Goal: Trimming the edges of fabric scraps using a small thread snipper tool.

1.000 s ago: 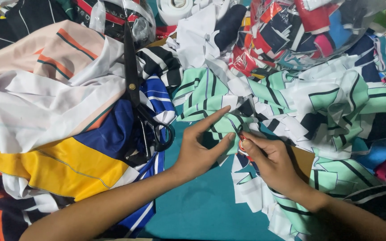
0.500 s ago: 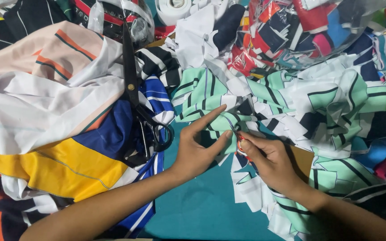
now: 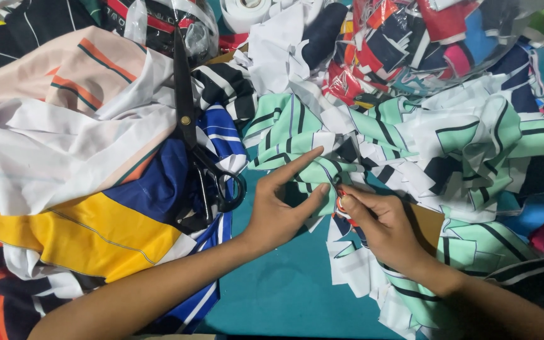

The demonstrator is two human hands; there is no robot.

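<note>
Left hand (image 3: 278,211) lies on the teal table surface (image 3: 284,283), thumb pressed against a mint-green striped fabric scrap (image 3: 313,170), index finger stretched out over it, the other fingers loose; it pins the scrap rather than gripping it. Right hand (image 3: 382,226) is just beside the left, fingertips pinched around a small red-and-white tool (image 3: 342,203), possibly a thread snipper; too small to tell for sure. The tool tip meets the edge of the same scrap right by the left thumb.

Black tailor's scissors (image 3: 196,138) lie closed just left of the left hand, handles near its index finger, blades pointing away from the person, untouched. Under and left of the scissors, a heap of larger cloth: a blue, yellow and white piece (image 3: 96,220) beside the left forearm, a pink piece with orange stripes (image 3: 64,69) farther off.

Beyond both hands, a white tape roll (image 3: 245,9) at the far edge. Beyond the right hand, a clear plastic bag of mixed colour offcuts (image 3: 436,38). More mint, white and black scraps (image 3: 473,145) pile up right of the right hand and under its forearm.
</note>
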